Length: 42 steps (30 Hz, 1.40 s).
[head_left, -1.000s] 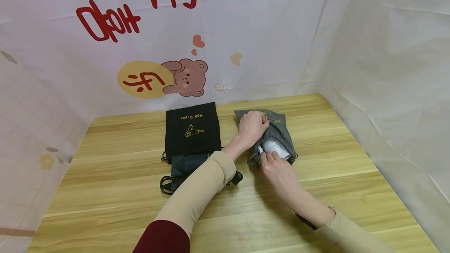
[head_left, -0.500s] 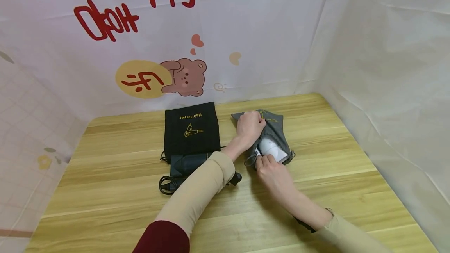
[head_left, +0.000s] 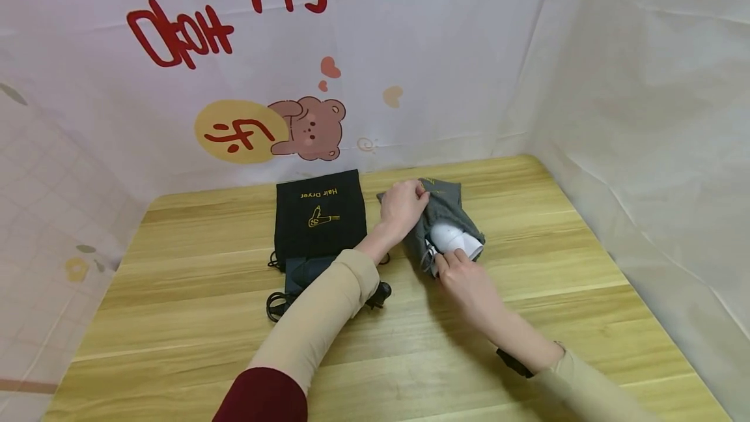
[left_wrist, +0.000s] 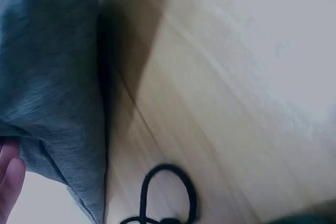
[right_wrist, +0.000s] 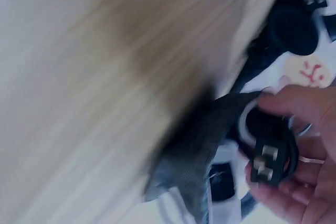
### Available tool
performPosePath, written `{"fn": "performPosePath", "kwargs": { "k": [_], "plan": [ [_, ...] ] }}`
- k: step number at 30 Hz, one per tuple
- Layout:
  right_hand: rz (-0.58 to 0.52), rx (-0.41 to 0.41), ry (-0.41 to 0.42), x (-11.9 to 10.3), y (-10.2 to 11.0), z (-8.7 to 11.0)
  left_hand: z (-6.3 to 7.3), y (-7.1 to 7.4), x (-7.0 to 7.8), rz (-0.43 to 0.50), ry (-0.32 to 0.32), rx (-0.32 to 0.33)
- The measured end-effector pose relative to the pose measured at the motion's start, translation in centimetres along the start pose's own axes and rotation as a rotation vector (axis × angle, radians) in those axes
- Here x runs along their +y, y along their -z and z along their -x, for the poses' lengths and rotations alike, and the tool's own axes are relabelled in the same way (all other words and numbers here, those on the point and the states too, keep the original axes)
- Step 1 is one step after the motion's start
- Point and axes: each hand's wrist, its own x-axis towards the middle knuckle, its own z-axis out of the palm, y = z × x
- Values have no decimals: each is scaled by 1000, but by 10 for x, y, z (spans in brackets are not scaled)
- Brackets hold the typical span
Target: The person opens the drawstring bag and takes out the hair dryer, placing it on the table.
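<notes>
A grey drawstring bag [head_left: 443, 204] lies at the back right of the table with its mouth toward me. Inside the mouth shows a white hair dryer [head_left: 448, 238], its rear part hidden by the cloth. My left hand [head_left: 403, 208] grips the bag's cloth on its left side near the closed end. At the mouth, my right hand [head_left: 467, 286] has its fingers round a black plug [right_wrist: 268, 165] and its coiled cord, the thumb by the bag's edge. In the left wrist view the bag's grey cloth [left_wrist: 58, 77] fills the left side, fingertips [left_wrist: 13, 179] beside it.
A black drawstring pouch [head_left: 319, 226] printed "Hair Dryer" lies left of the grey bag. Before it lies a dark hair dryer [head_left: 306, 272] with its black cord [head_left: 275, 306], partly under my left forearm. A printed white curtain [head_left: 445, 70] hangs behind the wooden table [head_left: 176, 318].
My left hand has shifted left and slightly away, drawing the bag's closed end along with it. The bag now sits more slanted, and my right hand stays at its mouth.
</notes>
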Motion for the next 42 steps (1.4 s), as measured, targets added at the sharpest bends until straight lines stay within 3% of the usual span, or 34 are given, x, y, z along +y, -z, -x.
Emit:
{"fn": "performPosePath", "kwargs": {
  "k": [10,15,22,26,36,42],
  "plan": [
    [-110,-134,-50,11,-16,5,8,9,-4,-51,27,-54],
    [-147,-146,-69,11,-16,2,17,14,-1,-65,9,-110],
    [-133,-145,-59,11,-17,-2,32,22,-3,8,-45,-196],
    [-136,-159,-83,8,-18,-6,38,25,-6,2,-63,-228],
    [-110,-188,-183,-1,-23,-14,41,20,-11,47,-47,-191],
    [-98,-129,-184,-4,-23,-15,38,14,-7,5,-60,-144]
  ]
}}
